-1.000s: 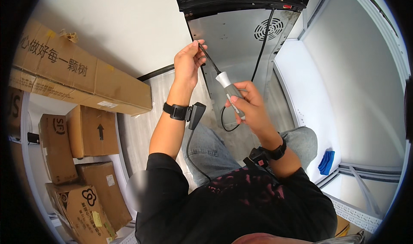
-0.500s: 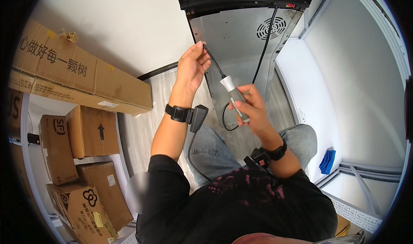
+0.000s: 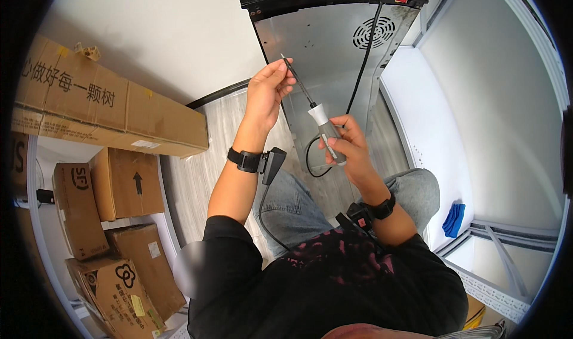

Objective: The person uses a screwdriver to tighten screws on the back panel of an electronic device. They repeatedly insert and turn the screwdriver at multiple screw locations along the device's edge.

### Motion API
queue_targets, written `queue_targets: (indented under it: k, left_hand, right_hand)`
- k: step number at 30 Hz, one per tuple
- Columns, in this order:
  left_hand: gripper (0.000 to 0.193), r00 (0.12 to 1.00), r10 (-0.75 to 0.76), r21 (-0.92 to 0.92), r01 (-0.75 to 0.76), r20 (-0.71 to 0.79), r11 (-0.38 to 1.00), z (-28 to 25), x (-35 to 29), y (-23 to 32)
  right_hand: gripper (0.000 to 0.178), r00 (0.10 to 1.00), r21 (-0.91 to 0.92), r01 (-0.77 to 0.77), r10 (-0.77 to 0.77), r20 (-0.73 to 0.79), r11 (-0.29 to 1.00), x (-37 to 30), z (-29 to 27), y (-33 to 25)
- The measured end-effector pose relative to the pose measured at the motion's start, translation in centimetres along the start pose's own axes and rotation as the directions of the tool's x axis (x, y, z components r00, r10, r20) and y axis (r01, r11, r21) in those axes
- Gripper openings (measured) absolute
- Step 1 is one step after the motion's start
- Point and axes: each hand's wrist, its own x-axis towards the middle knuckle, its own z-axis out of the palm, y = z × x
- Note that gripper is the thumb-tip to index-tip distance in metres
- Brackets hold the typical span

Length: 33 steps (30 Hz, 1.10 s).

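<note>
A screwdriver [image 3: 323, 124] with a grey handle, a white collar and a long dark shaft is held slantwise in front of me, its tip pointing up and left. My right hand [image 3: 352, 151] is closed around the handle. Near the tip, my left hand [image 3: 265, 97] pinches the shaft between thumb and fingers, and the thin tip pokes out past them. Behind the tool stands an appliance with a bare metal panel [image 3: 322, 43], which has a round slotted vent [image 3: 373, 33]. The screwdriver appears apart from this panel.
A black cord [image 3: 362, 70] hangs down the panel and loops near the floor. Cardboard boxes [image 3: 131, 183] fill a shelf on my left, with a long carton [image 3: 167, 121] above. White shelving [image 3: 418, 106] with a blue cloth [image 3: 454, 221] stands on my right.
My left fingers have shifted slightly back along the shaft, so the screwdriver's tip now shows beyond them. The right hand keeps its grip on the handle. The view has shifted a little.
</note>
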Motion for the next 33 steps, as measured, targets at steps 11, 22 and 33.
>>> queue_targets:
  k: [11, 22, 33]
  left_hand:
    - [0.016, 0.924, 0.313, 0.37, -0.219, -0.219, 0.903, -1.3, 0.2, -1.1]
    - [0.032, 0.64, 0.734, 0.742, -0.373, -0.229, 0.557, -0.3, 3.3, -1.0]
    - [0.038, 0.676, 0.619, 0.631, -0.287, -0.399, 0.721, -0.9, 4.8, -0.7]
  right_hand:
    - [0.032, 0.998, 0.002, 0.042, -0.042, 0.04, 0.999, 0.1, -0.8, 0.1]
    - [0.034, 0.992, 0.005, 0.102, -0.102, 0.074, 0.995, 0.0, -1.0, -0.1]
    - [0.034, 0.987, 0.033, 0.133, -0.135, 0.089, 0.991, 0.2, -1.4, -1.2]
